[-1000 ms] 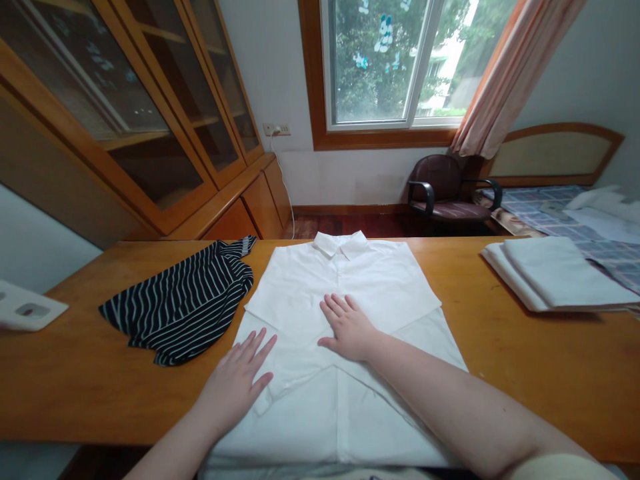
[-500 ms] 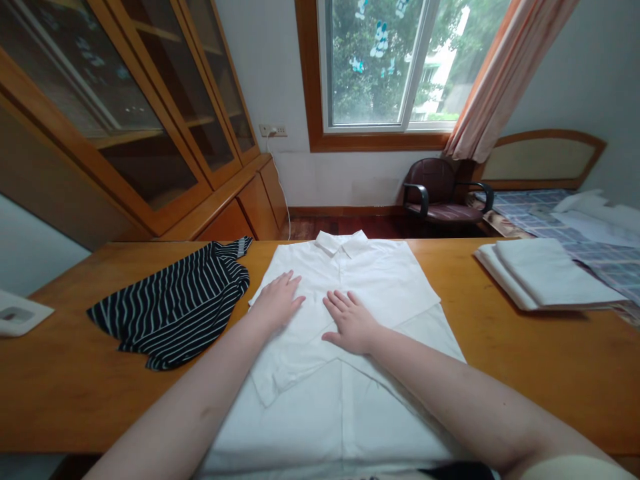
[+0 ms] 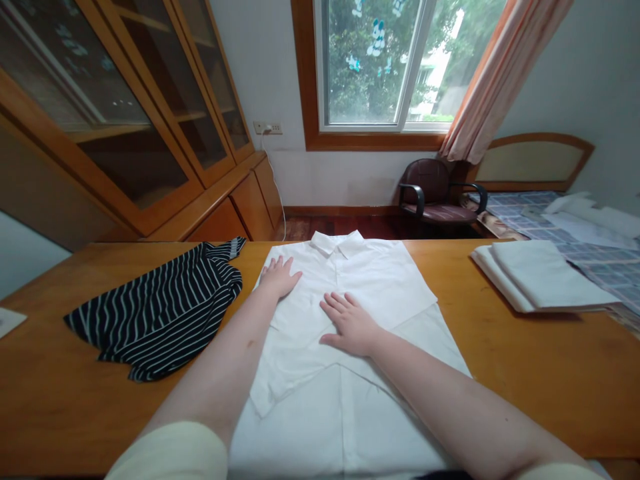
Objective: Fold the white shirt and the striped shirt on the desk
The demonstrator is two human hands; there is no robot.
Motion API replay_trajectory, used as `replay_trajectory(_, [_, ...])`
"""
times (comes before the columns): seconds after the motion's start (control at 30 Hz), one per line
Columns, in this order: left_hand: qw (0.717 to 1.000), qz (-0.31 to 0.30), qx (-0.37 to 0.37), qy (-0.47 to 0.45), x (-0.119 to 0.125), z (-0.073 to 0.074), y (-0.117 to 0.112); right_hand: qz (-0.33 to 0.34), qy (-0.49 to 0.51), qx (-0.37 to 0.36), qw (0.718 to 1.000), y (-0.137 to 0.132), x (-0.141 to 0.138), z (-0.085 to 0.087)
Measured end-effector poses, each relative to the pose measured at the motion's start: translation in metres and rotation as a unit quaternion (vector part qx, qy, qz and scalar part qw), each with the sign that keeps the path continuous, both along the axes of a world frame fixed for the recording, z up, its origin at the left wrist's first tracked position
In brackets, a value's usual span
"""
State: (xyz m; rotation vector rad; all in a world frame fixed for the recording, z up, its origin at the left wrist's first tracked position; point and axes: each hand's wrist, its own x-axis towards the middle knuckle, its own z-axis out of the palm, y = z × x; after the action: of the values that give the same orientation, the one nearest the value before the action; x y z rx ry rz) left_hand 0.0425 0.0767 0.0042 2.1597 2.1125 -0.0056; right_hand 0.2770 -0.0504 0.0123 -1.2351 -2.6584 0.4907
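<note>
At the near edge of the worktop [image 3: 540, 380], the lower panel of a white collared shirt [image 3: 313, 353] spreads out, with a straight vertical strip [image 3: 346, 413] down its middle. Above this panel an overlapping layer ends in slanting edges that rise to a peak near the centre; a loose corner at the left looks slightly rumpled. Exactly how the layers are folded cannot be told.

Farther up, the right hand [image 3: 350, 325] lies palm down near the shirt's middle, fingers a little spread and holding nothing; it has barely shifted. The left hand [image 3: 280, 277] is what has changed: it has travelled from the near left side of the shirt up to the area below the far left shoulder. Its fingers are loosely fanned on the fabric, likewise gripping nothing. The contact thus now seems to bear on the upper left as well as the centre, and the near left corner is free of the hand.

To the left lies a black-and-white striped garment [image 3: 160, 307]; to the right, well apart from the shirt, rests folded white cloth [image 3: 545, 273]. The shirt's collar [image 3: 337, 245] points away, at the worktop's far edge. Beyond it stands a dark armchair [image 3: 435, 190], below a window [image 3: 370, 67].
</note>
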Motion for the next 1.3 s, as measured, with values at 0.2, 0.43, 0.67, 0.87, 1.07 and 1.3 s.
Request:
replay_trajectory(0.2, [0.995, 0.095, 0.020, 0.002, 0.019, 0.007, 0.021, -0.034, 0.098, 0.040, 0.994, 0.015, 0.022, 0.003])
replay_trajectory(0.43, [0.997, 0.064, 0.049, -0.009, 0.021, -0.017, 0.030, -0.251, -0.010, 0.071, 0.965, 0.061, 0.093, -0.010])
replay_trajectory(0.67, [0.982, 0.107, 0.144, -0.058, 0.008, -0.013, 0.028, -0.336, 0.081, 0.057, 0.937, 0.088, 0.145, -0.022])
replay_trajectory(0.87, [0.961, 0.225, 0.136, -0.082, -0.020, -0.006, 0.026, -0.504, 0.110, 0.088, 0.852, 0.095, 0.162, -0.020])
replay_trajectory(1.07, [0.948, 0.200, 0.168, -0.183, -0.028, -0.003, 0.032, -0.508, 0.220, 0.043, 0.832, 0.100, 0.168, -0.026])
replay_trajectory(1.3, [0.924, 0.248, 0.168, -0.238, -0.034, -0.001, 0.034, -0.510, 0.439, -0.001, 0.740, 0.104, 0.169, -0.022])
